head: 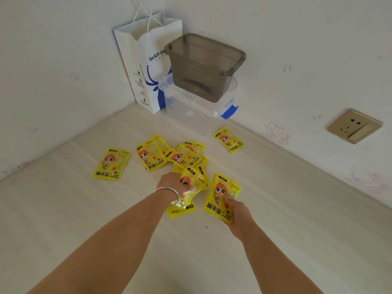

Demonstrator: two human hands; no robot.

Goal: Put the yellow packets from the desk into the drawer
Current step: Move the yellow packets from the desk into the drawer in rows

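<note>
Pale desk (pixel 275 240): both hands grip yellow packets (pixel 182 158).

packets (pixel 151 156): glossy yellow foil-like plastic, crinkled, catching glare
desk (pixel 84 209): pale wood-grain laminate, matt
bin (pixel 204 66): smoky translucent plastic, smooth
box (pixel 191 111): clear plastic
bag (pixel 146 60): white paper, matt
bangle (pixel 169 193): shiny silver metal

Yellow packets (pixel 112 164) — roughly ten; two hands (pixel 171 183) — two boxes (pixel 203 66), one bag (pixel 146 66).
</note>
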